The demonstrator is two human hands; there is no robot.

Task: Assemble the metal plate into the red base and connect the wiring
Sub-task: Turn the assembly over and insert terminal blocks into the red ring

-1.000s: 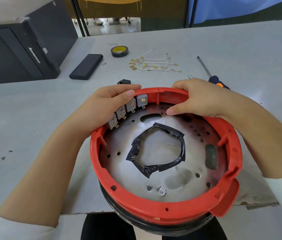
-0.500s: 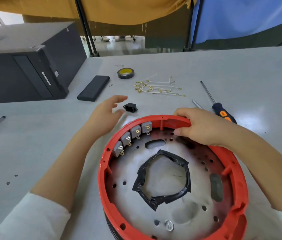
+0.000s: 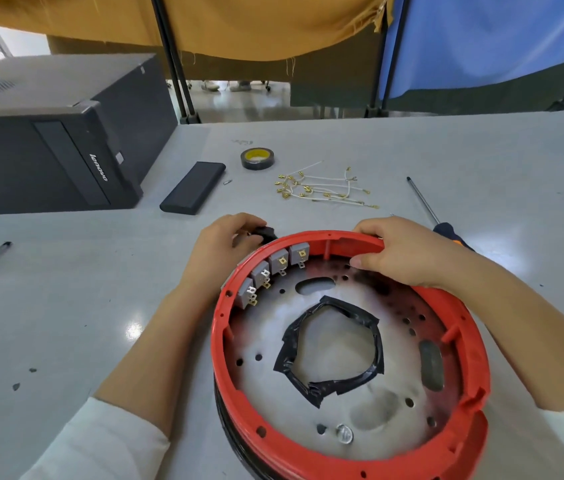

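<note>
Two hands work: the left hand (image 3: 226, 237) pinches a small black plug (image 3: 265, 232), the right hand (image 3: 400, 252) grips the red base (image 3: 474, 344); wires (image 3: 322, 188), tape roll (image 3: 257, 159) and screwdriver (image 3: 426, 206) lie behind.

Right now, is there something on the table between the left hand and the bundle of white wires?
Nothing visible. The left hand grips a small black connector beside the red base. Only bare table lies between it and the white wires; the tape roll sits aside.
</note>
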